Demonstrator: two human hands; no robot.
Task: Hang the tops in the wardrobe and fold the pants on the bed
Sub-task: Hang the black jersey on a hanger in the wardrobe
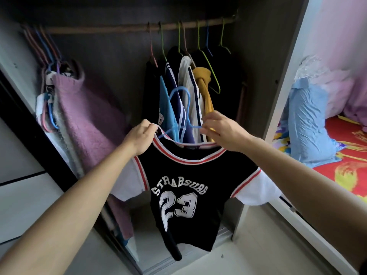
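Both hands hold a black jersey up in front of the open wardrobe.

The left hand [142,135] is closed, pinching the left side of the collar of the black jersey [184,195]; the right hand [222,132] pinches the right end of a blue hanger [181,114] at the neckline. Both arms reach forward and up. The jersey hangs between and below the hands, near the wardrobe [256,80] rail's [119,28] hung clothes [188,86]; the bed [347,159] lies right.

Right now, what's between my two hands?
In the head view, the light blue hanger and the black jersey neckline span between left hand and right hand.
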